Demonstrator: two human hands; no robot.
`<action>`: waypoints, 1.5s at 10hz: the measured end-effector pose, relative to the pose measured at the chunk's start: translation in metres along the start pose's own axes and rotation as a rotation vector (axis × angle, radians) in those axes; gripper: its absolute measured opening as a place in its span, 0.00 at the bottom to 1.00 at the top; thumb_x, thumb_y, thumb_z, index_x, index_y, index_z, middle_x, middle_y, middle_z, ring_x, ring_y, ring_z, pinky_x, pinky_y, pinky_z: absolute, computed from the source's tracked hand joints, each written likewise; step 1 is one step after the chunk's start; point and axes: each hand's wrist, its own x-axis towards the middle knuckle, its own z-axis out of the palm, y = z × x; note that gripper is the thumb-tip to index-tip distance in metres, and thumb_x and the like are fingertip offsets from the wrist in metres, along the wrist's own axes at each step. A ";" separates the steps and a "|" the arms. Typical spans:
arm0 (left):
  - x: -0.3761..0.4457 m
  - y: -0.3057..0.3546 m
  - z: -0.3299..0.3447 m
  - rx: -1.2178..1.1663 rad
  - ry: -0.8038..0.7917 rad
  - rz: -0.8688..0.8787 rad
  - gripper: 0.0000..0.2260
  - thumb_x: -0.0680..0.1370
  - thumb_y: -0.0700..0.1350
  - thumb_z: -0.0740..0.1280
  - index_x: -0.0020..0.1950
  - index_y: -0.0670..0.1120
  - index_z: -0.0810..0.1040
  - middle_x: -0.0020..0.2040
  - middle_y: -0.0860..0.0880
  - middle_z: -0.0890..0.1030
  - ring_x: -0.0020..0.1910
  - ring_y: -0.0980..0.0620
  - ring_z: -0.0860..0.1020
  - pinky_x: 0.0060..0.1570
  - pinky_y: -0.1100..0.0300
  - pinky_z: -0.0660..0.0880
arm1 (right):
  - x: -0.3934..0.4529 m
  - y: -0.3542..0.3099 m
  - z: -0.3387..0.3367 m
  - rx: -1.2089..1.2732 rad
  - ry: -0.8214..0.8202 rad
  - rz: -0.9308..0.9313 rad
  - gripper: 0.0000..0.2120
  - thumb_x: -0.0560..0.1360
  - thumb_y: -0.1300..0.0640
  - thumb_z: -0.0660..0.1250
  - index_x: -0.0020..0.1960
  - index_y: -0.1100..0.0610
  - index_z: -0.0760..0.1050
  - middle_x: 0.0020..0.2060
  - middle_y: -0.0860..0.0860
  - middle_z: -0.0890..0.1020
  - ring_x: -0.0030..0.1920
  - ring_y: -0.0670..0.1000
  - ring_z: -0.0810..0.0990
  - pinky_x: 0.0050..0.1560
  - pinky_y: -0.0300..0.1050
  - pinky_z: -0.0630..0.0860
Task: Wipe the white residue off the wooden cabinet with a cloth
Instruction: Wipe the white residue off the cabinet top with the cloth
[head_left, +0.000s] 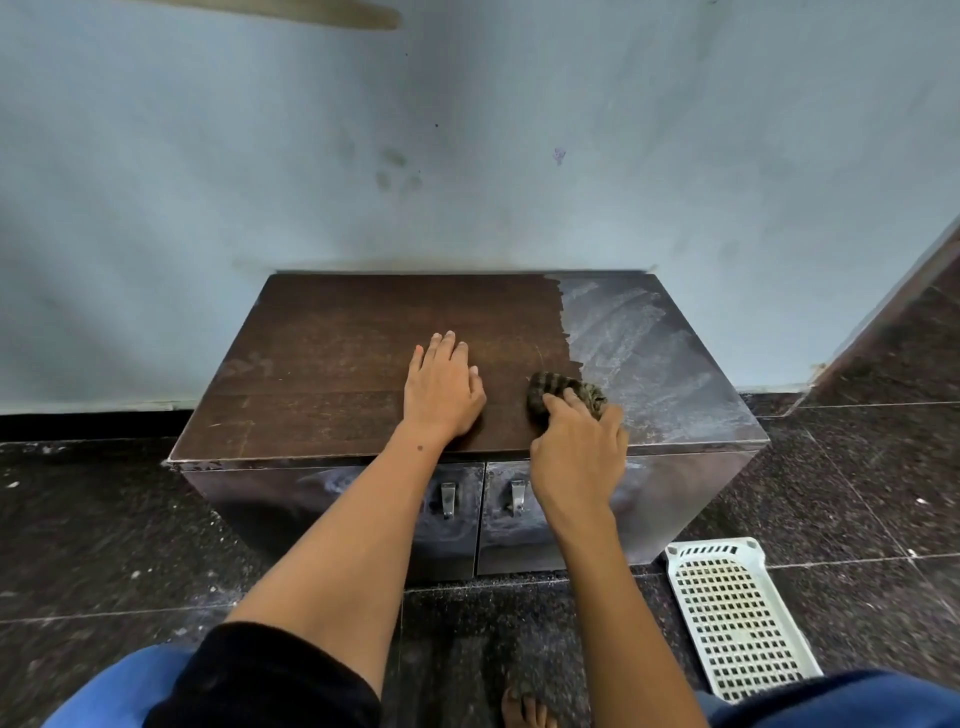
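While my right hand (579, 457) grips the bunched cloth (563, 392) at the edge of the white residue (644, 353), right of centre frame, the risk is smearing powder back over the wiped left part of the cabinet (322, 374) or off the front lip onto the floor (104, 519). Left hand (444, 389) lies flat, fingers straight, bracing. Both arms reach forward and down.

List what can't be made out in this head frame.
- Cloth: its near part is covered by the right hand.
- Cabinet interior: doors closed; front partly blocked by both forearms.
- Object at the top edge: cut off, unidentifiable.
- White basket: underside unseen.
- Left hand: palm down, surface beneath hidden.
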 end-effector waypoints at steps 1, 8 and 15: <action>-0.002 0.004 -0.004 -0.046 0.009 -0.029 0.21 0.81 0.47 0.53 0.73 0.40 0.63 0.75 0.43 0.61 0.75 0.47 0.56 0.74 0.51 0.49 | -0.005 -0.004 0.000 -0.025 0.020 -0.012 0.19 0.79 0.59 0.55 0.69 0.50 0.68 0.71 0.48 0.68 0.67 0.58 0.61 0.65 0.50 0.63; -0.006 0.046 0.014 -0.020 0.012 -0.058 0.22 0.80 0.45 0.53 0.73 0.39 0.61 0.75 0.42 0.60 0.75 0.46 0.55 0.74 0.52 0.48 | 0.007 0.021 -0.007 0.017 0.027 0.002 0.18 0.77 0.58 0.59 0.66 0.48 0.72 0.69 0.45 0.71 0.66 0.57 0.62 0.63 0.49 0.63; -0.008 0.045 0.021 -0.004 0.035 -0.041 0.22 0.80 0.45 0.53 0.73 0.39 0.62 0.75 0.42 0.61 0.75 0.46 0.56 0.74 0.52 0.51 | -0.001 0.032 0.001 0.009 0.021 -0.177 0.24 0.76 0.62 0.57 0.70 0.49 0.68 0.71 0.46 0.69 0.65 0.57 0.62 0.63 0.48 0.62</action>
